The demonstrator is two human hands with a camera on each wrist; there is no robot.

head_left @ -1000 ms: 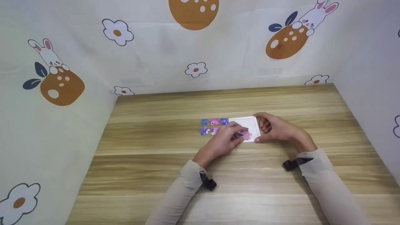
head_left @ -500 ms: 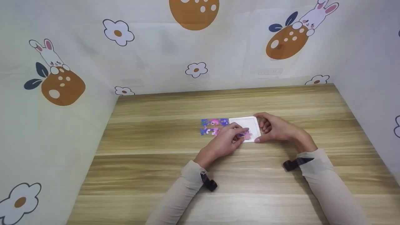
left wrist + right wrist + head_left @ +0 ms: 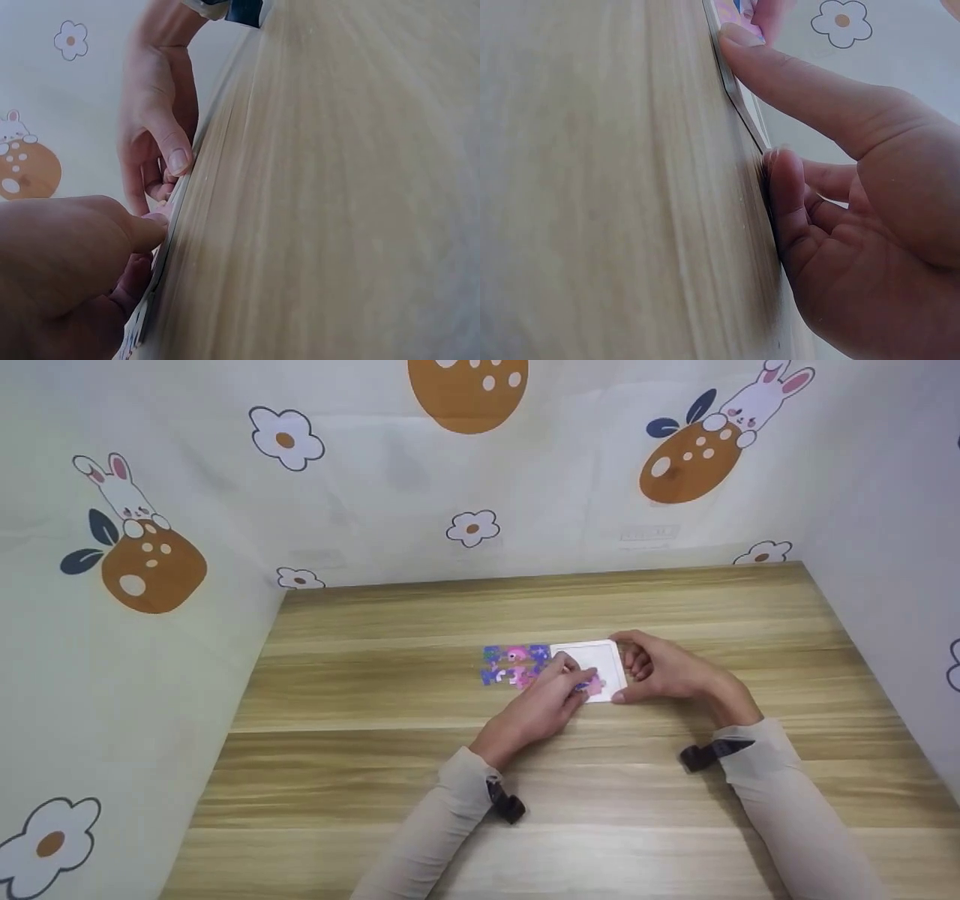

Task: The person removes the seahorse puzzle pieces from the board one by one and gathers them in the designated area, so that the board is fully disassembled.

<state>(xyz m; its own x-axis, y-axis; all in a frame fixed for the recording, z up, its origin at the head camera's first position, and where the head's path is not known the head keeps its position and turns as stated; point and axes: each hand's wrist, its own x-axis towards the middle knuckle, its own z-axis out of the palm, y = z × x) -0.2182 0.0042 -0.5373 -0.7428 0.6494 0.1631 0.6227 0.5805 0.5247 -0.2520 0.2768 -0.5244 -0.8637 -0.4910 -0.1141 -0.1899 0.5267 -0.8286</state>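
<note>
A small white puzzle tray (image 3: 613,656) with a raised border lies flat on the wooden table. My right hand (image 3: 667,667) holds its right side, thumb at the near corner and forefinger at the far corner. Over the tray's near part, my left hand (image 3: 540,703) pinches a pink and blue jigsaw piece (image 3: 595,685) between thumb and forefinger, low against the tray's floor. The hand hides part of this piece. In the right wrist view, the right thumb (image 3: 780,75) lies along the tray's edge.
Left of the tray, several purple and pink jigsaw pieces (image 3: 517,654) lie in two rows, partly behind the left hand. Pale cloth walls (image 3: 375,510) with rabbit and flower prints stand around the wooden table (image 3: 360,772).
My left hand and wrist have shifted slightly right, uncovering a bit more of the loose pieces on the left. The right hand stays at the tray's side.
</note>
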